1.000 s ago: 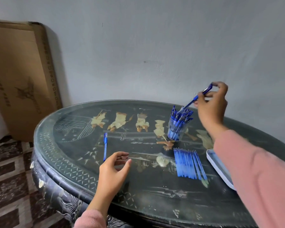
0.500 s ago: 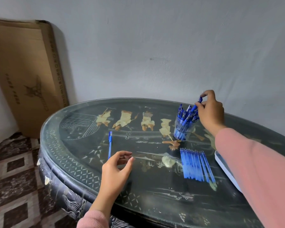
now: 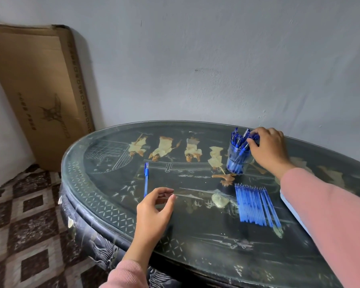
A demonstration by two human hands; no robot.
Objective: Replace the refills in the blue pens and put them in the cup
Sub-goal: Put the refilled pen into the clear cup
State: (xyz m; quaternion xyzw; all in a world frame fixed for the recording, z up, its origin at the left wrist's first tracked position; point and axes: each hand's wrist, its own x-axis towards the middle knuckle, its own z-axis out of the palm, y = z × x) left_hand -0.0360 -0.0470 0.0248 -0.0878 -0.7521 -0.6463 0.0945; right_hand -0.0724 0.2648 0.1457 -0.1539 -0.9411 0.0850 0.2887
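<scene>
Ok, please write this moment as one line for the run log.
right hand: fingertips on blue pens in cup, grip unclear | left hand: empty, over table | single blue pen: lying loose | refills: in a row

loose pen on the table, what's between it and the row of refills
Head view: the left hand, next to the near end of the loose pen; past it only bare inlaid tabletop up to the refills.

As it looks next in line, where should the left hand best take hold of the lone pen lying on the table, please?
Probably pinch the pen mid-barrel from above with the left hand: it lies flat, alone, long sides exposed.
</scene>
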